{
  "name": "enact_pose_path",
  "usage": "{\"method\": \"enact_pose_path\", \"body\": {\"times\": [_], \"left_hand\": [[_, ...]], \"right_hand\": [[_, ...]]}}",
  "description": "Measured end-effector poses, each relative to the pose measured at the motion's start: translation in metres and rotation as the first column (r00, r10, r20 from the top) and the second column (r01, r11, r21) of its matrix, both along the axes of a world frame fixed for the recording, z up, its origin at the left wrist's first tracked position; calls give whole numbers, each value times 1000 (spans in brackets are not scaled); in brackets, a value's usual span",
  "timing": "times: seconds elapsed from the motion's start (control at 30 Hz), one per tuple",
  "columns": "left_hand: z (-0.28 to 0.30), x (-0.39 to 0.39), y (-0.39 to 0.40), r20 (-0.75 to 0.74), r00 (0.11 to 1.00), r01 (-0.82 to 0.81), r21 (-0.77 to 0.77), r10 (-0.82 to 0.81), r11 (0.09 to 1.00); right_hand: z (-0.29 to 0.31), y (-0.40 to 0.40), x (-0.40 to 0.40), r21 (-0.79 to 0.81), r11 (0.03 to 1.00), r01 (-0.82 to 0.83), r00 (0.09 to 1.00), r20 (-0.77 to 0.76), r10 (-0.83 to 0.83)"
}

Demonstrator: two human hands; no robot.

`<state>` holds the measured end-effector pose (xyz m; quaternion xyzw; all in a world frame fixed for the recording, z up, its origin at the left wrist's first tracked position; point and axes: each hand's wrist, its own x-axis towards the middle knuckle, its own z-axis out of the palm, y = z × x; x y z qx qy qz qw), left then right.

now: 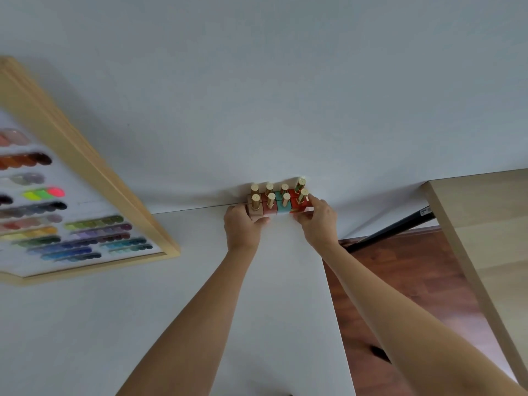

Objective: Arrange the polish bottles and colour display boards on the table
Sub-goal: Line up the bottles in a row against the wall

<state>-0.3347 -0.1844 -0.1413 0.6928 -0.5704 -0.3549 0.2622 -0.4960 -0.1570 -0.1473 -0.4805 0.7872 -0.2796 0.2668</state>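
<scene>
- a tight block of eight small square polish bottles with tall gold caps (278, 200) stands upright in two rows of four at the far edge of the white table (177, 310), right against the pale wall (257, 81).
- from the left the front row reads beige, dusty pink, teal, red; the bottles touch one another side to side.
- the left hand (241, 225) clasps the block's left end, its fingers curled round the beige bottle (255, 208) and the thumb along the front.
- the right hand (318, 221) clasps the right end, fingers curled round the red bottle (300, 204), one fingertip up by its gold cap.
- both bare forearms reach forward from the bottom edge.
- a wooden-framed colour display board with rows of painted nail swatches (85, 218) leans on the wall to the left, well apart from the bottles, its lower edge on the table.
- to the right, a light wood tabletop (485, 224) stands beside the white table, with brown wood flooring (400, 281) and a black bar (400, 227) showing in the gap between them.
</scene>
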Motion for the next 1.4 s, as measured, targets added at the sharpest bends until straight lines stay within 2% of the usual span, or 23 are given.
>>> {"method": "enact_pose_path", "body": {"times": [0.1, 0.23, 0.33, 0.43, 0.57, 0.67, 0.83, 1.07, 1.23, 1.4], "left_hand": [[10, 10, 17, 34, 998, 56, 28, -57, 998], [22, 39, 67, 36, 974, 220, 48, -222, 974], [29, 63, 119, 59, 911, 402, 97, -408, 911], [31, 80, 177, 20, 842, 531, 154, -540, 833], [33, 87, 241, -59, 726, 679, 219, -685, 700], [36, 81, 271, -56, 665, 741, 179, -745, 648], [41, 72, 288, 21, 710, 702, 64, -704, 709], [46, 70, 288, 68, 747, 663, 10, -662, 749], [56, 82, 270, 93, 793, 605, -14, -602, 796], [73, 99, 226, 104, 856, 515, -82, -506, 853]], "right_hand": [[15, 20, 4, 53, 998, 22, 998, 64, -26], [35, 77, 5, 80, 992, -98, 995, 39, 95], [44, 135, 1, 114, 970, -213, 977, 22, 212], [47, 197, 0, 167, 933, -320, 947, 26, 320], [46, 265, 1, 311, 848, -428, 904, 129, 409], [49, 297, 7, 336, 810, -481, 877, 197, 439], [53, 326, 28, 281, 836, -470, 882, 186, 433], [56, 336, 45, 142, 886, -441, 897, 85, 433], [63, 323, 43, 133, 896, -424, 906, 49, 421], [79, 284, 43, 36, 927, -374, 927, 52, 372]]}}
